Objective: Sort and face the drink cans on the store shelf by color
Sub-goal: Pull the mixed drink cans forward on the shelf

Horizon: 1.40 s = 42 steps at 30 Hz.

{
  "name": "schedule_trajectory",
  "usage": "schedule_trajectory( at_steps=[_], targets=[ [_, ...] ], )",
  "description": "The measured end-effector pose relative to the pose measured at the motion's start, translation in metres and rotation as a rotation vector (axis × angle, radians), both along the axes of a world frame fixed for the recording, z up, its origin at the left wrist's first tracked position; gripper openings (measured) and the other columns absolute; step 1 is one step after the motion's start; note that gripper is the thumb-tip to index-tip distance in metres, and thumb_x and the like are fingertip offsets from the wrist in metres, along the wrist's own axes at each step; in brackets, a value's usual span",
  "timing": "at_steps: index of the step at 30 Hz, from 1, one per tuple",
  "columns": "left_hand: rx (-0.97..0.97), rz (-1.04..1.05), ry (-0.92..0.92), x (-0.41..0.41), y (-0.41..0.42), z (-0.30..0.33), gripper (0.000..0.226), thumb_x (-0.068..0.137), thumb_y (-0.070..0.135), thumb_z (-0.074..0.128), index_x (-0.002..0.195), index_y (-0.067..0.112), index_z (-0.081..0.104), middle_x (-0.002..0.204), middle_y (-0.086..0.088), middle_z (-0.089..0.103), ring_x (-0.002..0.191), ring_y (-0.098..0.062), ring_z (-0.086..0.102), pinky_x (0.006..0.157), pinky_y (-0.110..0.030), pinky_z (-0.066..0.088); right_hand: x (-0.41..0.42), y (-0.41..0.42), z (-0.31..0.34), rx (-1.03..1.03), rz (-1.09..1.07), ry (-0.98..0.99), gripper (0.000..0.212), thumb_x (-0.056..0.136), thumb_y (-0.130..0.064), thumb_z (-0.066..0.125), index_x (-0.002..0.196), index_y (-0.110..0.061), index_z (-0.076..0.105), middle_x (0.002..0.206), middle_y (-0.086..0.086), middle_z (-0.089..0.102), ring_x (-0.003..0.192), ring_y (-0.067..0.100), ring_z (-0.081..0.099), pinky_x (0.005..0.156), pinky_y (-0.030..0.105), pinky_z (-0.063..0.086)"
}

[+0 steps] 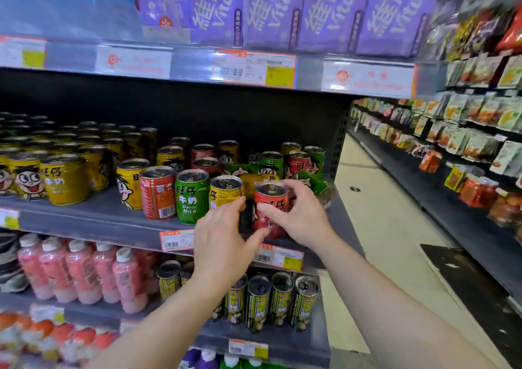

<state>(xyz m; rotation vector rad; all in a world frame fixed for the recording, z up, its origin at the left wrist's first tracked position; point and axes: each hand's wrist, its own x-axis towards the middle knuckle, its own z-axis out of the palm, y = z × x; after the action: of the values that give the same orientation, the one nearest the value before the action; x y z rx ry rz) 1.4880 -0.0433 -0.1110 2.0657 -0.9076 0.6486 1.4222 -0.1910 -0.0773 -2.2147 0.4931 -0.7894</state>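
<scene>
Right hand [293,213] gripping, left hand [223,238] relaxed.

Pretty bright, even store lighting overall, but the shelf recess behind the cans [175,159] goes dark. Edges are motion-smeared and bowed by the wide lens; price tags [254,68] glare, centre stays fairly sharp
</scene>
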Motion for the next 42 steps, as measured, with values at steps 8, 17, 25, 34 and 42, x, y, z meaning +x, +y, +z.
schedule_trajectory(
  at_steps=[8,17,25,34,42],
  targets=[
    [-0.071,0.281,0.091,-0.027,-0.041,-0.004,0.089,0.056,0.067,0.074,0.129,0.023,0.046,0.115,0.004,0.059,0.109,-0.02,0.051,0.091,-0.036,0.038,0.02,-0.063,0.013,-0.143,0.032,0.112,0.043,0.089,-0.03,0.058,0.13,-0.021,0.049,0.125,0.006,0.058,0.114,0.025,0.055,0.097,0.035,0.045],
    [-0.128,0.273,0.091,-0.02,-0.035,-0.008,0.078,0.061,0.05,0.079,0.127,0.023,0.049,0.108,0.006,0.058,0.103,-0.017,0.054,0.091,-0.04,0.046,0.07,-0.063,0.001,-0.34,0.102,0.418,0.087,0.081,-0.019,0.067,0.15,-0.022,0.014,0.144,0.019,0.03,0.132,0.038,0.034,0.109,0.042,0.034],
    [-0.127,0.228,0.075,-0.011,-0.029,-0.008,0.07,0.063,0.045,0.081,0.122,0.02,0.053,0.1,0.005,0.057,0.095,-0.017,0.054,0.086,-0.041,0.047,0.058,-0.062,-0.002,-0.123,0.112,0.209,0.061,0.073,-0.023,0.077,0.121,-0.013,0.041,0.118,0.011,0.059,0.106,0.029,0.058,0.083,0.029,0.044],
    [-0.159,0.217,0.049,-0.007,-0.031,-0.014,0.061,0.066,0.037,0.082,0.117,0.017,0.057,0.102,0.001,0.06,0.096,-0.022,0.057,0.085,-0.044,0.047,-0.005,-0.059,0.019,0.002,0.065,-0.026,0.085,0.065,-0.037,0.083,0.135,-0.033,0.035,0.125,-0.007,0.056,0.108,0.012,0.056,0.087,0.025,0.044],
    [-0.181,0.206,0.047,-0.015,-0.039,-0.014,0.066,0.062,0.046,0.082,0.117,0.019,0.057,0.108,0.002,0.061,0.103,-0.02,0.056,0.089,-0.041,0.041,-0.016,-0.061,0.016,0.102,0.152,-0.096,0.066,0.078,-0.048,0.069,0.135,-0.029,0.041,0.119,-0.013,0.054,0.11,0.006,0.052,0.09,0.024,0.043]
  ],
)
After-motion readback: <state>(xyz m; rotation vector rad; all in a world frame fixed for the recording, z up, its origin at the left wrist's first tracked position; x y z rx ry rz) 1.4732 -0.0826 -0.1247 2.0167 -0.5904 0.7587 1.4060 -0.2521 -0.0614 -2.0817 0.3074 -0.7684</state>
